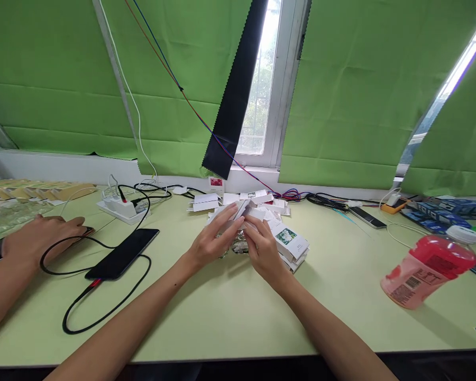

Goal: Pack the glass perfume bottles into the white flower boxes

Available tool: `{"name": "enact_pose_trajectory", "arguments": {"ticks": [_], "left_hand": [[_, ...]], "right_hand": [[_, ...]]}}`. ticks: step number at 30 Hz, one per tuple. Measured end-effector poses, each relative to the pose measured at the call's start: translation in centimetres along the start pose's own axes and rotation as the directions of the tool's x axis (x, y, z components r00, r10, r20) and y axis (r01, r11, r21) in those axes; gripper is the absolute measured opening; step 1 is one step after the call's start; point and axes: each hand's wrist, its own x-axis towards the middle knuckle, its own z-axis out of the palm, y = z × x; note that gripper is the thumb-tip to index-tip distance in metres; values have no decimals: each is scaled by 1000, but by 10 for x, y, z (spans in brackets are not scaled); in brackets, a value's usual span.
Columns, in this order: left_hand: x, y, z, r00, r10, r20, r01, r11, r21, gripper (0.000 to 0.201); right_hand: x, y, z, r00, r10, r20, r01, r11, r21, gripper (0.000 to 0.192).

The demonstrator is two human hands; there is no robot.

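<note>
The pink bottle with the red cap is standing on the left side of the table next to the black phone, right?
Not quite. The head view shows the pink bottle on the right side of the table, far from the black phone, which lies on the left. It does have a red cap.

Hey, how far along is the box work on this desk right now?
Looks done: a short stack of closed boxes lies right of the hands. In hand: the left hand and right hand hold one small white box together over something clear that I cannot make out. Left: a loose pile of flat cartons behind the hands near the window. How many remain, I cannot tell.
</note>
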Motion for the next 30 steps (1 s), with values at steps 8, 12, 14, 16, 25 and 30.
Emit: {"name": "enact_pose_trajectory", "arguments": {"ticks": [8,12,14,16,25,30], "left_hand": [[-2,-1,3,998,-57,-1,57,997,52,76],[1,3,3,997,-61,-40,61,998,3,73],[3,7,4,996,-53,-65,52,998,-18,70],[2,12,5,996,-46,-73,43,998,-46,64],[-4,27,13,999,-21,-46,13,988,-152,48],[-4,32,13,999,-29,-15,26,983,-181,42]], "right_hand": [[5,17,-11,951,141,-276,-169,982,-82,32],[16,31,-32,922,200,-333,-261,954,-150,32],[22,35,-45,924,222,-312,-294,933,-209,32],[26,37,-58,925,243,-292,-322,910,-263,33],[44,28,-107,813,545,204,-396,775,-492,29],[52,18,-128,609,655,448,-408,742,-531,23]]}}
